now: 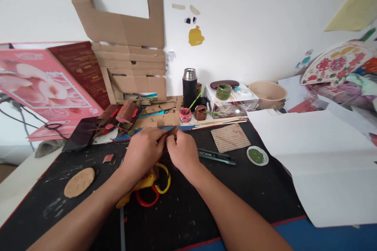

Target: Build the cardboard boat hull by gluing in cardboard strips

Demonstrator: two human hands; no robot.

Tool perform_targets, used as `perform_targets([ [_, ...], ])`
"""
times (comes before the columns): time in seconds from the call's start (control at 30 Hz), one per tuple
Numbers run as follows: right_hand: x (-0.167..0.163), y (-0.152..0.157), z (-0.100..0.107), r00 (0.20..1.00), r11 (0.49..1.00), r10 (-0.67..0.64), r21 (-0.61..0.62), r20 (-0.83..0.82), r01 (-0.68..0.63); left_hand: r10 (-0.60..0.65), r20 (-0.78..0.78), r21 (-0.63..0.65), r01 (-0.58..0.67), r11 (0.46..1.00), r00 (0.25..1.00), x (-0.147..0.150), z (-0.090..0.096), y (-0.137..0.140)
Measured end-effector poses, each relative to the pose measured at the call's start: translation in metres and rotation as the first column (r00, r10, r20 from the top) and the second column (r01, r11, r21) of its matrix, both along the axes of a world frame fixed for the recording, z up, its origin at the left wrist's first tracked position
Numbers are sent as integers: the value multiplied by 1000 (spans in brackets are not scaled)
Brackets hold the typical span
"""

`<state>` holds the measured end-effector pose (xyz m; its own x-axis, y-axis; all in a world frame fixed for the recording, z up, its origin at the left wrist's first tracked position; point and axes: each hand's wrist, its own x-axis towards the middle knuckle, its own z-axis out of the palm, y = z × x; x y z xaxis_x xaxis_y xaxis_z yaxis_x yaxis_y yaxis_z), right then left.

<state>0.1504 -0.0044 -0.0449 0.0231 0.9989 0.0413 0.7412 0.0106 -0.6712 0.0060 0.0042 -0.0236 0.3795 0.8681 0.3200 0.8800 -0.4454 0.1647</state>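
Observation:
My left hand point(146, 146) and my right hand point(183, 150) meet over the black mat, fingers closed. They pinch a small brown piece of cardboard point(173, 131) between them, mostly covered by my fingers. Under my left wrist lie scissors with a red and a yellow handle point(169, 182), partly hidden. A yellow tool point(146, 181) sits beside them, also half covered by my arm. Right of my right hand is a dark green utility knife point(218, 156). Beyond the knife rests a square of corrugated cardboard point(230, 137).
A tan oval disc point(79, 182) lies at left, and a lid with green paint point(257, 156) at right. Open paint jars point(200, 113) and a black thermos point(189, 88) stand at the back. Brown log-like pieces point(127, 112) sit back left. White paper point(321, 157) covers the right side.

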Motion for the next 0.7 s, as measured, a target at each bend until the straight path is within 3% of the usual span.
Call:
perform_targets([
  [0.7, 0, -2, 4, 1000, 1000, -3, -7, 4, 3, -3, 13, 2, 3, 1000, 1000, 1, -1, 0],
])
